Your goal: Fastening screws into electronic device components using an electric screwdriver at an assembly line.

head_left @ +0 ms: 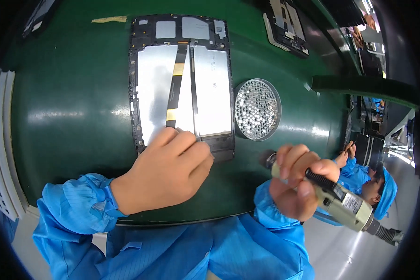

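Note:
A tablet-like housing (212, 93) with silver panels and a black frame lies on the green work surface. A black ribbon cable (174, 91) with gold bands runs down its middle. My left hand (165, 170) rests over the lower part of the housing, fingers bent and drawn together at the cable's lower end. Its fingertips are partly hidden, so what they pinch cannot be made out. Off to the right, my right hand (299, 179) grips a beige electric screwdriver (347, 205), held above the front edge with its blurred tip pointing left.
Beside the housing sits a round metal dish (279, 112) full of small shiny pieces. Another dark device (289, 28) lies at the far right, and a yellowish strip (109, 19) at the back. A white slotted rail (4, 140) borders the left. A co-worker in blue (359, 175) is at the right.

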The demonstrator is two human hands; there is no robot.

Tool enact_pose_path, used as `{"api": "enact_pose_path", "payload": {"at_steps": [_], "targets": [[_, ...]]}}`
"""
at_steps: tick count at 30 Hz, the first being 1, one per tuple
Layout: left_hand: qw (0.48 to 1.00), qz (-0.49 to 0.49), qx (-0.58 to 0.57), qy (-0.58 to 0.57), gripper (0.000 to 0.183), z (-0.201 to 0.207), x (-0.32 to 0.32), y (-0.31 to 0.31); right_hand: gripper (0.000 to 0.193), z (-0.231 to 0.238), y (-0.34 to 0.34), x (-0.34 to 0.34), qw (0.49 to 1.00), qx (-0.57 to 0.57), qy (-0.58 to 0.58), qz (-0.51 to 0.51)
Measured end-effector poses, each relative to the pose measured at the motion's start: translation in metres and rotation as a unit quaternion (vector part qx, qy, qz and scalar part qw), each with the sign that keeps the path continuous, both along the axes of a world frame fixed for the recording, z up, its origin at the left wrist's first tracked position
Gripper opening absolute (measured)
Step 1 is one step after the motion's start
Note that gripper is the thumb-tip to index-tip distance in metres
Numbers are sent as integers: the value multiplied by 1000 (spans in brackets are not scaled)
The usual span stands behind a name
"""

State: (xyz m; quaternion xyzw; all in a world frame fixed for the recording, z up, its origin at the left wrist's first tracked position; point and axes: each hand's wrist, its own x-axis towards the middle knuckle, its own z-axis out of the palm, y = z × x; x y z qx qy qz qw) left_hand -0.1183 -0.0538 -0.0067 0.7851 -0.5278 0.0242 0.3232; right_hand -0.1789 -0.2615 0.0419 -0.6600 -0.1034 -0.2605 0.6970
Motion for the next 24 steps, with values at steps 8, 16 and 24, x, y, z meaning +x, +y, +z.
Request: {"api": "enact_pose_path", "payload": {"at_steps": [8, 16, 24], "targets": [[997, 67, 20, 45, 14, 3, -4, -20, 34, -9, -38, -8, 999, 27, 10, -26], [989, 121, 20, 86, 14, 7, -12, -31, 33, -10, -45, -13, 999, 38, 22, -30], [983, 147, 22, 104, 21, 9, -17, -35, 34, -11, -49, -13, 999, 36, 28, -26]]}}
